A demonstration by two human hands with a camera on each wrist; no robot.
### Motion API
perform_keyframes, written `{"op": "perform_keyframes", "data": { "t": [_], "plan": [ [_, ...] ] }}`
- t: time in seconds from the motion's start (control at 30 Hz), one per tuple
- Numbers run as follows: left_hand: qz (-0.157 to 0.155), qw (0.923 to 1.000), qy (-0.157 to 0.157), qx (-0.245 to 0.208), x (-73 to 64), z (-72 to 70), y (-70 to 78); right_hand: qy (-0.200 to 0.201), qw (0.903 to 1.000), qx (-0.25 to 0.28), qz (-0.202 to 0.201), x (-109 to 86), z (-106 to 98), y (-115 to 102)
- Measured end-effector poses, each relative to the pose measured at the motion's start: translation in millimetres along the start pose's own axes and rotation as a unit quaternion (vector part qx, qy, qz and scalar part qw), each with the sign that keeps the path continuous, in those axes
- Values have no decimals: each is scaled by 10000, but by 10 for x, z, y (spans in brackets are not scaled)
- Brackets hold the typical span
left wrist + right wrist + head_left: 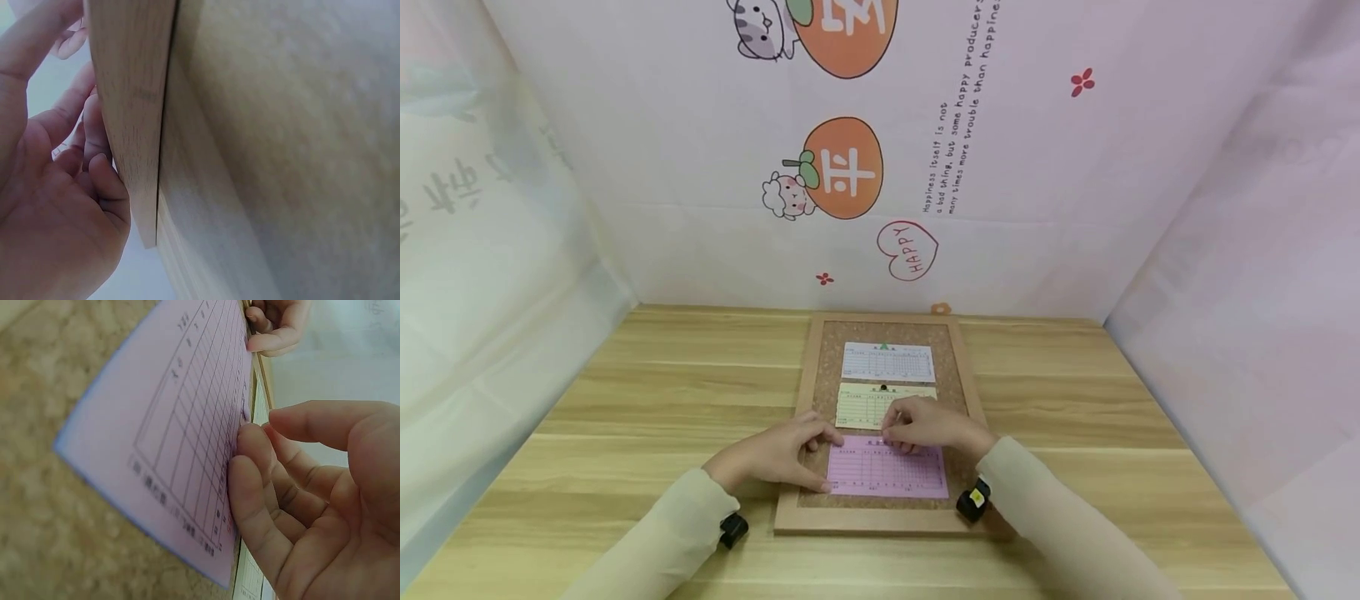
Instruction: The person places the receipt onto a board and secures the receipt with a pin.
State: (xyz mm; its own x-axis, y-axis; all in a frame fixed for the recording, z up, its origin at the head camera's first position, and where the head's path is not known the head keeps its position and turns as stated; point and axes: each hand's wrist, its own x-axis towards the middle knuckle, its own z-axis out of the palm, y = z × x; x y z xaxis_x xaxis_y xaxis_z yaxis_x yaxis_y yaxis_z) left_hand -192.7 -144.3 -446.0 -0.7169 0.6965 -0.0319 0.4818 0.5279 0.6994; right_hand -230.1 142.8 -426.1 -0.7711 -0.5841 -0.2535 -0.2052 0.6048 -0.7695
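A pink slip (887,477) with a printed grid lies on the lower part of the corkboard (829,342). My left hand (778,452) rests at its left side, thumb by the lower left corner and forefinger by the upper left. The right hand (927,423) is at the slip's top middle, thumb and forefinger pinching what looks like a small pale pushpin, mostly hidden by the fingertips. Its other fingers (247,494) bend down against the paper's top edge. A yellow slip (855,408) above, partly covered by that hand, carries a black pushpin (883,387).
Higher on the board is a white slip (887,363) with a green pushpin (883,346). The board's wooden frame (865,522) lies on a wood-grain table (700,400). Printed cloth (1000,250) hangs behind the table and along both sides.
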Motion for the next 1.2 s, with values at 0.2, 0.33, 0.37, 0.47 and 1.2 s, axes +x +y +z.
{"op": "perform_keyframes", "data": {
  "t": [0.2,0.33,0.37,0.47,1.2],
  "plan": [
    [3,10000,6,54,6,1,15,68,9996,-238,-135,-74,-57,79],
    [5,10000,25,45,10,-3,25,77,9989,-325,-339,-140,-97,120],
    [25,10000,29,39,12,-3,28,68,9986,-337,-397,-158,-107,132],
    [56,10000,18,5,18,-2,28,54,9979,-344,-548,-214,-136,162],
    [66,9997,-136,186,1,-22,26,236,9988,6,-424,-591,-358,419]
  ]
}}
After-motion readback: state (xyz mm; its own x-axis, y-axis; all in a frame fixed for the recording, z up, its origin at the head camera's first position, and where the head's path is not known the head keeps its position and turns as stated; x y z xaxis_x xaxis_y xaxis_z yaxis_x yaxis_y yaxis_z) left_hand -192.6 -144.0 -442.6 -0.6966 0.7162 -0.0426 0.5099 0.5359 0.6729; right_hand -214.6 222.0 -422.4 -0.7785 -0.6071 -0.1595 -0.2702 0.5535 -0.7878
